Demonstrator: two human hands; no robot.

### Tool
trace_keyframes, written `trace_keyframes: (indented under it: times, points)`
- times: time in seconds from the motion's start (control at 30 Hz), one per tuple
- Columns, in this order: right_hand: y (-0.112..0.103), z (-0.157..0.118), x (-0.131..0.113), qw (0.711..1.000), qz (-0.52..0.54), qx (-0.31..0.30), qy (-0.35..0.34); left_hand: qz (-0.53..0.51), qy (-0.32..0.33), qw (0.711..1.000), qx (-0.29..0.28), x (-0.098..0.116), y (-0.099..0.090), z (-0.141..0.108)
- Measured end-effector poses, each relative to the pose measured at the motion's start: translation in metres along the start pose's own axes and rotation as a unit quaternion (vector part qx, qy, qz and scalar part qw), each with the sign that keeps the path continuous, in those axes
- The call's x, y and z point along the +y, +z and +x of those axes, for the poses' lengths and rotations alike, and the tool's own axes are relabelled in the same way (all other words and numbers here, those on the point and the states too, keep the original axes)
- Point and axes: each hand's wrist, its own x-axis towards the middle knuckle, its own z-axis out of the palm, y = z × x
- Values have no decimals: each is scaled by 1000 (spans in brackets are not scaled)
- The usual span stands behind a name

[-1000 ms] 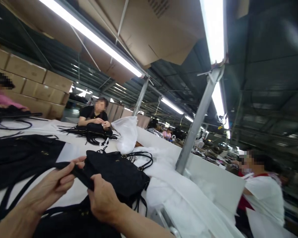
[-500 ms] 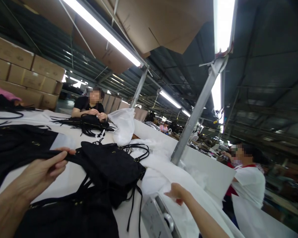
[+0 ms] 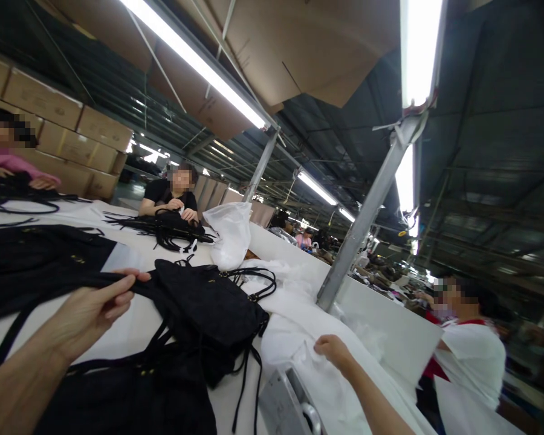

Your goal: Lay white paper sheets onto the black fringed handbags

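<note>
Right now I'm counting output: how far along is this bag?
Done: nothing shows as wrapped; black bags lie bare on the table. In hand: the left hand pinches the strap of one black bag, while the right hand grips the white covers. Left: covering it.

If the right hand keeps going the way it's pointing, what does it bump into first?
The right hand points up and left over the pile of white cloth bags and seems to touch it already. Going on, it would probably press further into that white cloth, then reach the black handbag; depth is hard to judge.
</note>
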Motion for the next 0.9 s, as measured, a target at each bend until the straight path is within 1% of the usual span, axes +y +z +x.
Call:
trace_keyframes:
  times: [0.1, 0.17, 0.2, 0.27, 0.3, 0.33, 0.4, 0.47, 0.5, 0.57, 0.6, 0.63, 0.7, 0.77, 0.83, 0.9]
  points:
    - [-25, -8, -9, 995, 99, -35, -2, 4, 14, 1000, -7, -3, -3, 3]
    - [-40, -16, -23, 983, 174, -45, -26, 5, 13, 1000, -10, -5, -6, 6]
    - [-45, -20, -32, 972, 228, -52, -38, 0, 13, 1000, -13, -6, -8, 8]
    - [-51, -31, -53, 933, 346, -82, -51, -15, 20, 999, -23, -10, -11, 12]
    - [-52, -37, -66, 913, 391, -103, -54, -24, 28, 999, -32, -11, -13, 13]
    - [-50, -43, -79, 899, 415, -126, -59, -32, 35, 998, -38, -13, -14, 14]
    - [-43, -56, -106, 898, 395, -169, -98, -49, 44, 997, -49, -16, -16, 15]
    - [-31, -67, -135, 900, 342, -198, -185, -64, 44, 995, -67, -19, -18, 15]
    - [-25, -73, -151, 895, 316, -205, -238, -70, 43, 994, -76, -20, -18, 14]
    - [-11, -83, -184, 876, 290, -211, -321, -73, 45, 993, -82, -22, -18, 15]
    - [-4, -88, -201, 865, 291, -223, -343, -73, 46, 993, -79, -23, -19, 15]
    - [3, -92, -217, 854, 299, -240, -352, -73, 48, 993, -77, -24, -19, 16]
    - [18, -97, -248, 841, 315, -265, -350, -76, 48, 993, -77, -26, -19, 17]
    - [36, -100, -274, 833, 344, -256, -348, -79, 46, 993, -78, -28, -20, 18]
    - [56, -101, -294, 820, 395, -250, -331, -82, 45, 993, -78, -30, -21, 19]
    - [76, -103, -308, 796, 450, -280, -292, -82, 47, 993, -76, -30, -23, 20]
